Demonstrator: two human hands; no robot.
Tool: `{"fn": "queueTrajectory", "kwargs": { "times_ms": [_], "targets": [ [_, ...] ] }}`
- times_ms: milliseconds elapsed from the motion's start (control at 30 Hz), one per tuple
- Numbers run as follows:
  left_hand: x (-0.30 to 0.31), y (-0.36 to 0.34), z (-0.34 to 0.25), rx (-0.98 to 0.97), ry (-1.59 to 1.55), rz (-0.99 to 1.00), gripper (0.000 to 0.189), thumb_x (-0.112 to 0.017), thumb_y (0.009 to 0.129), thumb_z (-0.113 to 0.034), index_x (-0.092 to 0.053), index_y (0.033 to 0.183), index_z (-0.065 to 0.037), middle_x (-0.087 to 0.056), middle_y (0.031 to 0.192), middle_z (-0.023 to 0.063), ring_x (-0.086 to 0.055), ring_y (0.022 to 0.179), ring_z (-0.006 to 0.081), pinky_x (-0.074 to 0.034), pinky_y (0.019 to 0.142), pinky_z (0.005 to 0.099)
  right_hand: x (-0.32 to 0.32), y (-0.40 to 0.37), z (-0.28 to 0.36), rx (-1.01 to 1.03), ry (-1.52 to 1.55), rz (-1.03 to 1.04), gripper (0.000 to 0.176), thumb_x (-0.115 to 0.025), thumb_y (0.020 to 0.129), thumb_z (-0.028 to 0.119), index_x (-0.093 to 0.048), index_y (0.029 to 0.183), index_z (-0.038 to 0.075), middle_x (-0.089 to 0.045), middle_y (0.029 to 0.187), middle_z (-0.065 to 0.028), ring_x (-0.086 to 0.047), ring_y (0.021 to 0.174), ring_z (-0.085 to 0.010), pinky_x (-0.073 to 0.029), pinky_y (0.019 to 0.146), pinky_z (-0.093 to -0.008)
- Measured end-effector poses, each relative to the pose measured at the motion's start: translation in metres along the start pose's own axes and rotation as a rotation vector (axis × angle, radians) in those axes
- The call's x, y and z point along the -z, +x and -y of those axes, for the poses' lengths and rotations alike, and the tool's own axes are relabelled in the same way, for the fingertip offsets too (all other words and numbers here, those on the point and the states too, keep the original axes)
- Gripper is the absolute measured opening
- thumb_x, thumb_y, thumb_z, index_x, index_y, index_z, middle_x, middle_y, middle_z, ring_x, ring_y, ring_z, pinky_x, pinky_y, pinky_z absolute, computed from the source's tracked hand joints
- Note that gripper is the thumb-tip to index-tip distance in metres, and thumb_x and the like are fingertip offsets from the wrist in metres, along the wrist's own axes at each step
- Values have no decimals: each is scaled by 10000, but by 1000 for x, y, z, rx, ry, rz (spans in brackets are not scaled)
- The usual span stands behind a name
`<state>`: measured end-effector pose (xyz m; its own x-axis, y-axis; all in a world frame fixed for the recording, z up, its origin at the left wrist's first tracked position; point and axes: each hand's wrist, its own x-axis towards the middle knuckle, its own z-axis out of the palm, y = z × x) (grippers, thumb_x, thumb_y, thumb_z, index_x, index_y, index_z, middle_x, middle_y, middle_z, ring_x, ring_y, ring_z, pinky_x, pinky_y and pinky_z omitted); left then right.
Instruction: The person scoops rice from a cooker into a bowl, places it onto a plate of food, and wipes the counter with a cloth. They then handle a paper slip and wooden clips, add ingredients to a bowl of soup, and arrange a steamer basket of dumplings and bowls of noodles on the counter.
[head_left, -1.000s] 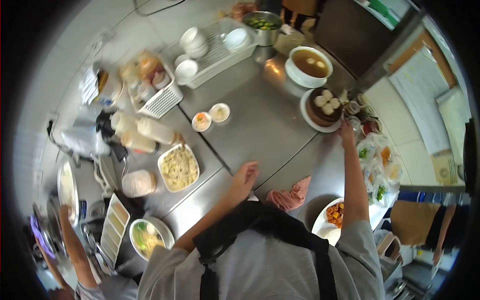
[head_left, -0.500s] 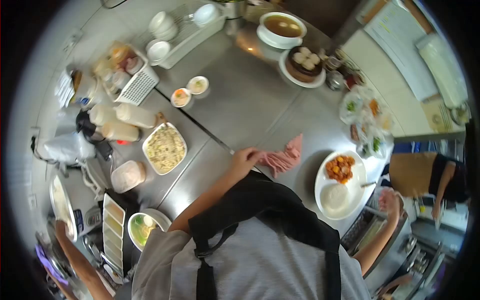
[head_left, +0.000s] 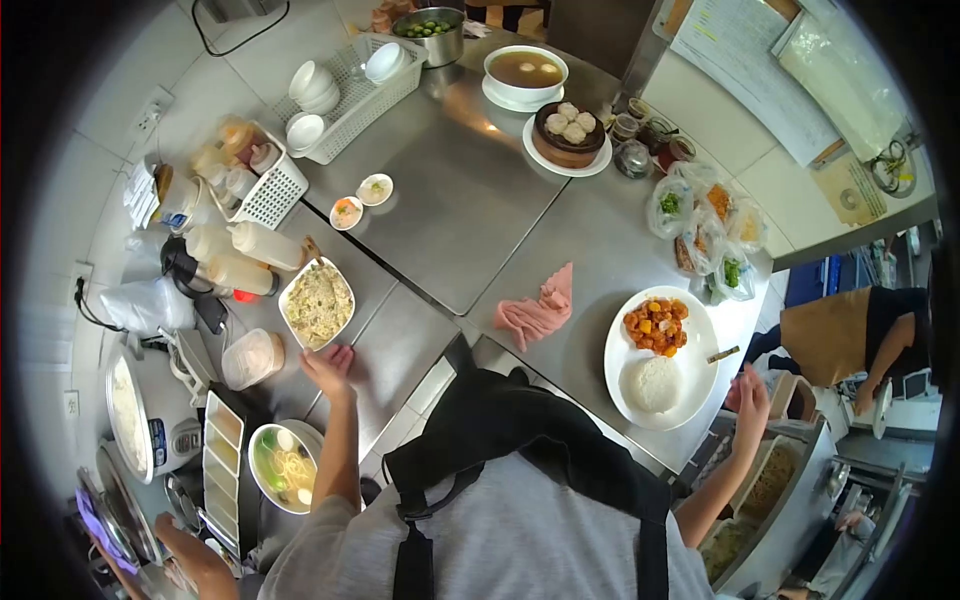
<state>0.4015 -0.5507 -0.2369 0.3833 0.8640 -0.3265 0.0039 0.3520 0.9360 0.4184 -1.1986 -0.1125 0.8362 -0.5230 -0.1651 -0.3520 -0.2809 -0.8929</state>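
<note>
My left hand is at the near edge of a square white bowl of fried rice. Its fingers are spread and nothing is in them. A wooden handle sticks up from the bowl's far side. My right hand is raised just off the right edge of an oval white plate, fingers loosely apart and holding nothing. On that plate are chunks in red sauce and a mound of white rice. A crumpled pink cloth lies on the steel table between my hands.
A noodle soup bowl and a sauce tray are at left. Farther back stand a steamer of dumplings, a soup bowl and two small cups. Co-workers' arms show lower left; another person stands right.
My left hand has left the pink cloth and moved left to the fried rice bowl. My right hand has shifted slightly toward the oval plate. The view has moved a little.
</note>
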Motion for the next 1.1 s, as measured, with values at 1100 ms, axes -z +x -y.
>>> {"fn": "queueTrajectory", "kwargs": {
  "times_ms": [1100],
  "targets": [
    [-322,81,8,18,406,746,607,-539,870,-301,-296,1366,-49,-569,885,79,-584,575,146,-514,467,260,-10,-80,-94,-469,-93,-75,556,-524,888,253,-310,1354,36,-610,1027,-94,-575,839,-143,-479,638,-278]
  ]
}}
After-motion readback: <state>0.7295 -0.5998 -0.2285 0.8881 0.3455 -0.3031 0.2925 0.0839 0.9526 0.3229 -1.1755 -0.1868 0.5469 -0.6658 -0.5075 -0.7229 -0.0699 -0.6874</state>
